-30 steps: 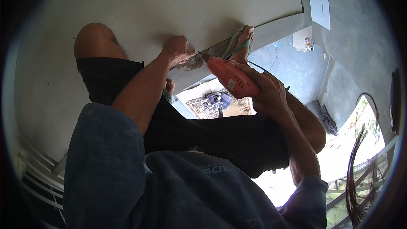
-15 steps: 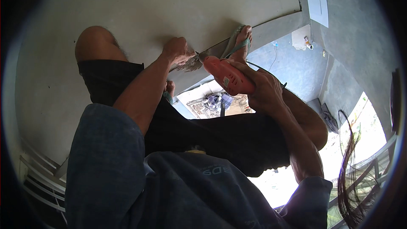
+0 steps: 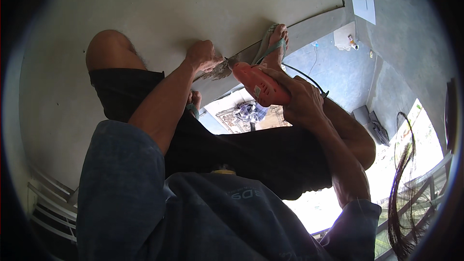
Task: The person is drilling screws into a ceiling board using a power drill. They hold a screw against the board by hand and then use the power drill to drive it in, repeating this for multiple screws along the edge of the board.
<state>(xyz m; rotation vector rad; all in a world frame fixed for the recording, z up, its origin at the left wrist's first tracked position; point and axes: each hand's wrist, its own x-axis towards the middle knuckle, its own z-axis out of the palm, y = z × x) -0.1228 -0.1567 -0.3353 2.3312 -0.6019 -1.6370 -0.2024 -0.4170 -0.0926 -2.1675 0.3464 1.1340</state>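
A red power drill (image 3: 263, 87) is held by my right hand (image 3: 299, 97), whose fingers wrap around its body. The drill's front end points left, toward the fingers of my left hand (image 3: 202, 57). That hand is closed, its fingers curled close to the drill's dark tip (image 3: 226, 61). Whatever they pinch, if anything, is too small to make out. Just below both lies a rough, crumbly patch (image 3: 217, 72) on the edge of the pale grey slab. A black cord (image 3: 309, 78) runs from the drill area past my right leg.
My sandalled foot (image 3: 278, 43) rests on the edge beside the drill. Beyond the edge, lower down, lie a patterned mat and checked cloth (image 3: 251, 111). A pipe fitting (image 3: 353, 43) sticks out at the right. Metal railings (image 3: 53, 203) stand at lower left, and dark strands (image 3: 401, 203) hang at right.
Both hands and the drill stay in nearly the same place. The view has shifted very slightly, and more of the black cord shows beside my right leg.
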